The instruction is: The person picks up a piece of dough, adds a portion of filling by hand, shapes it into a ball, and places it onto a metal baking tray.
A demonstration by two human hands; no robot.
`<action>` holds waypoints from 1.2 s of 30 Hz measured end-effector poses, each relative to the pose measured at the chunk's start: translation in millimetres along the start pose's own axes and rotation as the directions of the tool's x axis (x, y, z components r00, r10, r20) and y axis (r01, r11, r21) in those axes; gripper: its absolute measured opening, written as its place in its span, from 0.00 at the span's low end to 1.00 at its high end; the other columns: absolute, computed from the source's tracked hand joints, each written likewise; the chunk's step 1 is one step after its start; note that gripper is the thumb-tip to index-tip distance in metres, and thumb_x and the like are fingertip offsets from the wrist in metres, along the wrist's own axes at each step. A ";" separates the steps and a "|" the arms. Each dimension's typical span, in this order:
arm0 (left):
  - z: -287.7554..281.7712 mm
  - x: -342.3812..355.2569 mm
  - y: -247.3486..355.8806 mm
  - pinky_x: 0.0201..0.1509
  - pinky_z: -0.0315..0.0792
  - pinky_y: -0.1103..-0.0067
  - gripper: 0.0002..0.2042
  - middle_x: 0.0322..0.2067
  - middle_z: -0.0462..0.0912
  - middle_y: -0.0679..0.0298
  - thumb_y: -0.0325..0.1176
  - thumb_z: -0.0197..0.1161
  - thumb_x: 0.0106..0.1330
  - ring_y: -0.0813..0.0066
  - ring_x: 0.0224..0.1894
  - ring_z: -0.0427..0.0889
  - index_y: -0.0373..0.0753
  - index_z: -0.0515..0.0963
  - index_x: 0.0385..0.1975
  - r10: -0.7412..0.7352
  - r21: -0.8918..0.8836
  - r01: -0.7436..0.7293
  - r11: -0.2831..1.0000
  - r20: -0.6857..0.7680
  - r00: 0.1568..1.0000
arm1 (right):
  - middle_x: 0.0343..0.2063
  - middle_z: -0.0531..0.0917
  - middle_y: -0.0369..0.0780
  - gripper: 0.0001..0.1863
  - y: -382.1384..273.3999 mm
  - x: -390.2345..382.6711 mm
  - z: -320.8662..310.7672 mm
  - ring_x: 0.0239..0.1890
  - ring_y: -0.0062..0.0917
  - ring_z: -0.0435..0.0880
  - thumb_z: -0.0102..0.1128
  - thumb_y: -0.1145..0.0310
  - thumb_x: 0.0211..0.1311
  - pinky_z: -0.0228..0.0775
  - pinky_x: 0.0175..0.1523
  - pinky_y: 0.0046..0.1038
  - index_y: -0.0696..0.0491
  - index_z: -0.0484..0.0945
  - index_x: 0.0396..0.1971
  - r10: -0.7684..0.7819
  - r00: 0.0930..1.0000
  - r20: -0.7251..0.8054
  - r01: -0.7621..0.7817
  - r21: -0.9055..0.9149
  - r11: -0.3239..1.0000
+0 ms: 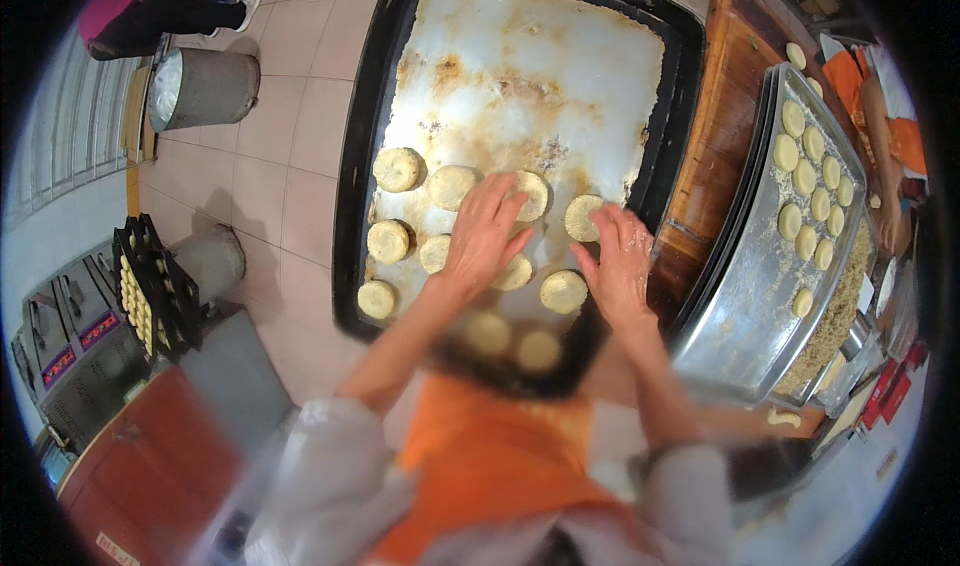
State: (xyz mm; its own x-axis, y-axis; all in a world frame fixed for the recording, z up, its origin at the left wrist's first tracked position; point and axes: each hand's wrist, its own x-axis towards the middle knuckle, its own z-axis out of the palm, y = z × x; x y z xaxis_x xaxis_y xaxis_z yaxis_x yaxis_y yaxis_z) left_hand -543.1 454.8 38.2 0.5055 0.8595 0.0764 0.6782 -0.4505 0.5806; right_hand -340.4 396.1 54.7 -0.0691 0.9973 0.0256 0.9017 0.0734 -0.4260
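Note:
Pale, round, flat dough cakes with a speckled coating sit in loose rows on a large black-rimmed baking tray [520,36]. My left hand [482,234] is over the rows, its fingertips at the left edge of one dough cake [534,198]. Its thumb points right, apart from the fingers. Against the right side of another dough cake [582,216] rest the fingers of my right hand [624,264], its thumb spread below. Both cakes lie flat. Beneath my left hand a dough cake [514,274] is partly covered. The nearest cakes are blurred.
Stacked metal trays [735,336] on a wooden table [705,156] at right carry small dough discs [805,178] beside brownish grains [830,336]. Metal drums [210,88] stand on the tiled floor at left. A black rack [160,286] holds pale pieces. Another person's legs [170,21] show far left.

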 end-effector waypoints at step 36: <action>237.7 272.2 311.9 0.57 0.66 0.63 0.18 0.50 0.72 0.50 0.24 0.57 0.55 0.54 0.57 0.68 0.34 0.72 0.48 0.672 -0.124 -0.685 0.718 0.380 0.635 | 0.39 0.72 0.45 0.21 335.4 -101.2 -189.8 0.45 0.43 0.70 0.64 0.74 0.43 0.64 0.48 0.42 0.55 0.69 0.40 0.387 0.916 -0.109 -0.402 -0.253 0.880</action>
State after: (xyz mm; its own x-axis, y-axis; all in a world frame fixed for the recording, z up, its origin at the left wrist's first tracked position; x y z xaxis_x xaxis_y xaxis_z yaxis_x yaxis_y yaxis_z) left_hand -67.2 490.8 47.5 0.9797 0.1514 0.1312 0.0740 -0.8821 0.4653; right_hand 50.0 321.0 80.8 0.3318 0.9424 -0.0428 0.9293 -0.3343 -0.1568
